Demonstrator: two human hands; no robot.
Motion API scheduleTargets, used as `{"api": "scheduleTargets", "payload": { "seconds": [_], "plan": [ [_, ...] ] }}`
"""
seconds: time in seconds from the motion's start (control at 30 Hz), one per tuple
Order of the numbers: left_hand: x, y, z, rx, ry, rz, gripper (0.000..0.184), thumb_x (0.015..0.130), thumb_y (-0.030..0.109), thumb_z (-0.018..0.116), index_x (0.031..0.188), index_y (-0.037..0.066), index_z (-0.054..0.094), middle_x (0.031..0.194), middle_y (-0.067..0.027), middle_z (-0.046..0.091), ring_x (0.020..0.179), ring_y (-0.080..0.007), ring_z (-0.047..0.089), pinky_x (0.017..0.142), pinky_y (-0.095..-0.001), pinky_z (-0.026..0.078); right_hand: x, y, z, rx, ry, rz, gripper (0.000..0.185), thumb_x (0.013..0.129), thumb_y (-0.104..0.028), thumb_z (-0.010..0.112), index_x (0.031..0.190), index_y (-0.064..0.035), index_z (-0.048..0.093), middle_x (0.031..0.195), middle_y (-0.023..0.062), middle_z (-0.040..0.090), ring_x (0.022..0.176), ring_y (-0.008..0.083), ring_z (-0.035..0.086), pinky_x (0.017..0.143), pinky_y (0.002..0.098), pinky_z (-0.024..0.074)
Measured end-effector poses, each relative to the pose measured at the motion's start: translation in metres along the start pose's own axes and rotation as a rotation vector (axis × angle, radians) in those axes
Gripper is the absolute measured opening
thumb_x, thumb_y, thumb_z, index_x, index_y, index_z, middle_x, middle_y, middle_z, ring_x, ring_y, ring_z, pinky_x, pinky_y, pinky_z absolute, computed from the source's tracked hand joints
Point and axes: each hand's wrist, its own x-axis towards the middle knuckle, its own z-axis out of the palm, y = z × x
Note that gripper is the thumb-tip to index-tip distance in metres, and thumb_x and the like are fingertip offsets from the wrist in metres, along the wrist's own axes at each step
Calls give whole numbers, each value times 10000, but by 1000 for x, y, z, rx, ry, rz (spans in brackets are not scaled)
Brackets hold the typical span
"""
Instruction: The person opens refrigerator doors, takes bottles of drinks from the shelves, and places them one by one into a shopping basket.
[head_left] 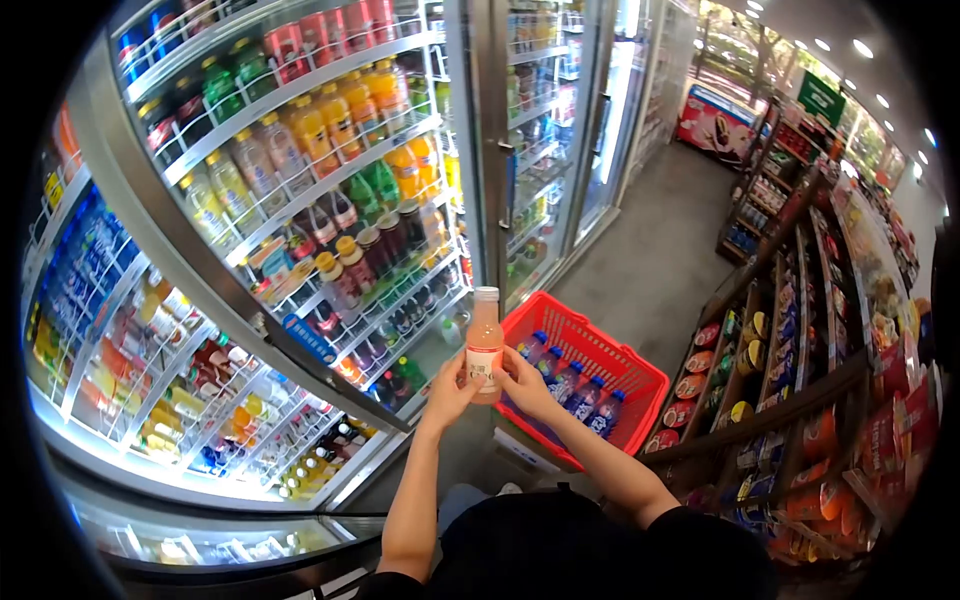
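Between both hands stands an upright bottle of pinkish-orange drink with a white cap and a pale label. My left hand is closed on its lower left side, and my right hand grips it from the right. Just behind and to the right is a red plastic basket, its near left part hidden by my right hand and forearm. Several dark blue bottles with blue caps stand in a row inside the basket.
An upright drinks fridge with full wire shelves fills the left, its glass door swung towards me. More glass-door fridges run onward. Snack shelves line the right. A chest freezer stands far down the grey floor.
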Motion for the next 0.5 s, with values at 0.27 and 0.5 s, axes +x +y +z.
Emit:
{"api": "scheduleTargets", "payload": {
  "seconds": [0.27,0.5],
  "plan": [
    [39,-27,78,-38,-286,95,522,847,232,712,1281,7,530,1043,-177,620,892,-261,629,812,-371,500,-43,31,-59,-164,244,98,626,918,-204,665,1419,16,362,1309,151,544,1185,231,551,1006,367,441],
    [68,-68,108,-9,-503,-3,472,869,215,708,1263,1,558,1046,-107,662,887,-152,621,782,-312,507,-49,57,-74,-272,394,258,595,885,-212,693,1375,12,442,1293,174,535,1156,246,565,954,367,481]
  ]
}}
